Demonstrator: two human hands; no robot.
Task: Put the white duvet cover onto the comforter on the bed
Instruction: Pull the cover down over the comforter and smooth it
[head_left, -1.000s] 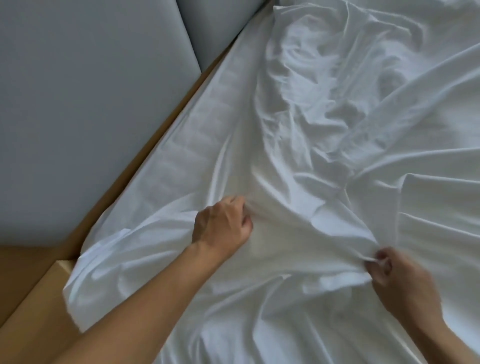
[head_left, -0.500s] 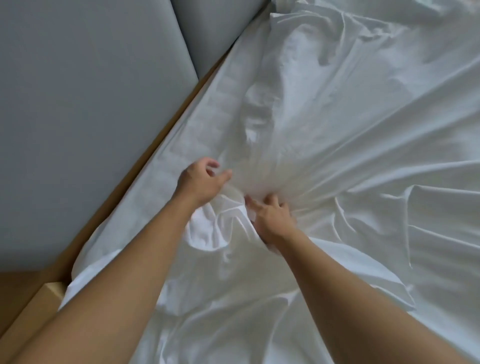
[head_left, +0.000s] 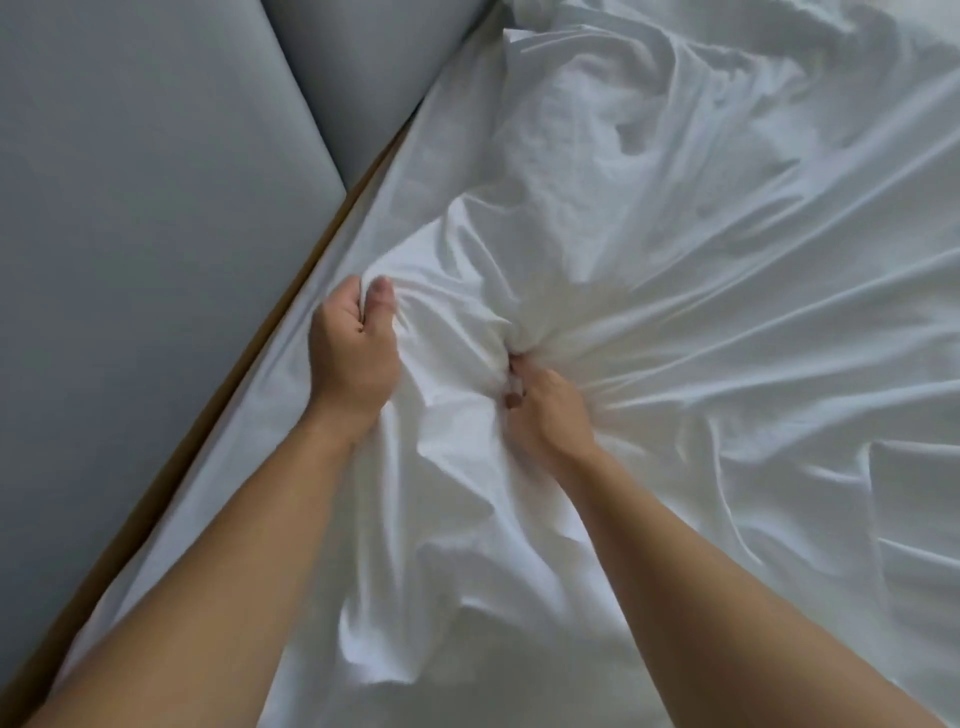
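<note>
1. On the bed (head_left: 410, 171), a crumpled white fabric duvet cover (head_left: 701, 322) lies spread over nearly all of the surface in view. The comforter cannot be told apart from the cover's white folds.
2. Left hand (head_left: 353, 358): near the bed's left edge, knuckles up. Its fingers (head_left: 382, 299) are curled round a raised fold of the white duvet cover and grip it.
3. Right hand (head_left: 548, 415): just beside the left hand, toward the middle of the bed. Its fingers are clenched on a tight bunch of the cover and are mostly buried in the cloth, with only one fingertip showing.
4. Long taut creases fan outward from the bunch held by the right hand, running to the right and upper right across the cover.
5. Between the two hands the cover rises in a loose ridge of folds. Below them it hangs in soft, rounded pleats toward the near edge.
6. At the upper middle the cloth forms a puffier, finely wrinkled mound.
7. Beside the bed on the left, a narrow light-brown wooden strip (head_left: 127, 535) runs diagonally along its edge. Beyond the strip stand flat grey padded panels (head_left: 130, 249), joined at a slanting seam.
</note>
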